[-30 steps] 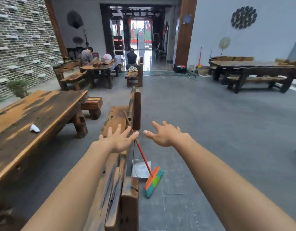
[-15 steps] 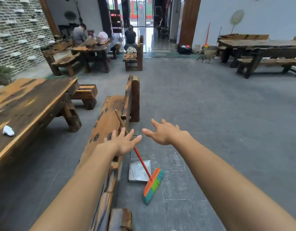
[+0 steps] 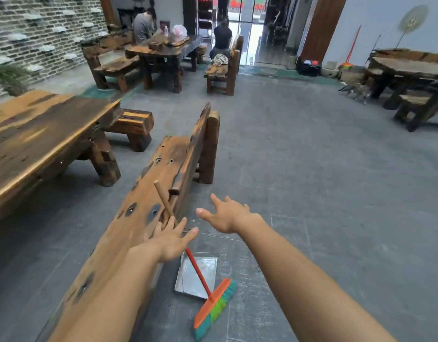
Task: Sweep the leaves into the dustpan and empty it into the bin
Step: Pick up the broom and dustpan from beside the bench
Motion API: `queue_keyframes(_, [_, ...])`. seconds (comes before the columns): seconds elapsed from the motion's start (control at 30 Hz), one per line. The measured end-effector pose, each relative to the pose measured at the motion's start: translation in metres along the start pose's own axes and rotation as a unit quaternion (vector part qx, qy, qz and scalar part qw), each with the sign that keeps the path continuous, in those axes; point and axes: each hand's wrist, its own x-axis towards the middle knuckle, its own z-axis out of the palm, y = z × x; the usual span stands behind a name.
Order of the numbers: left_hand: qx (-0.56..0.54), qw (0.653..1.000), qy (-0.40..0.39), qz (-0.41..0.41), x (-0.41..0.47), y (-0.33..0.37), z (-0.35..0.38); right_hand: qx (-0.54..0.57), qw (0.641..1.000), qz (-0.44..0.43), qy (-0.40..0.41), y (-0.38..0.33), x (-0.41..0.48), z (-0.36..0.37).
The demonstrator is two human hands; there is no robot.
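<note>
Nearest on the grey tiled floor lies the broom (image 3: 213,307), its orange head with green and teal bristles resting on the tiles. Its red shaft slants up across a flat metal dustpan (image 3: 188,280) that sits just beside the end of a long wooden bench (image 3: 149,193). The wooden upper handle (image 3: 163,196) leans against the bench's backrest. The left hand (image 3: 170,239) is spread wide in front of that handle, gripping nothing; whether it touches the stick I cannot tell. The right hand (image 3: 227,214) hangs beside it, apart from the handle, fingers splayed and empty. Left of the bench stands a heavy plank table (image 3: 40,134) with a block stool (image 3: 135,122) at its end. Farther off, 2 people sit at another table (image 3: 163,49), and a grey cat (image 3: 356,91) walks at the right.
</note>
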Motion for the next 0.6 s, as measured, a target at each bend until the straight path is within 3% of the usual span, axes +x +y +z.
queue_keyframes(0.27, [-0.010, 0.999, -0.024, 0.040, 0.096, 0.029, -0.012, 0.027, 0.999, -0.002, -0.018, 0.010, 0.099, -0.015])
queue_keyframes(0.47, [-0.022, 0.992, -0.035, 0.123, 0.201, 0.010, -0.016, 0.107, 0.994, 0.007, -0.010, -0.011, 0.210, -0.004])
queue_keyframes(0.6, [-0.036, 0.991, -0.063, 0.114, 0.260, -0.030, 0.018, 0.144, 0.989, -0.015, -0.016, -0.042, 0.290, 0.034])
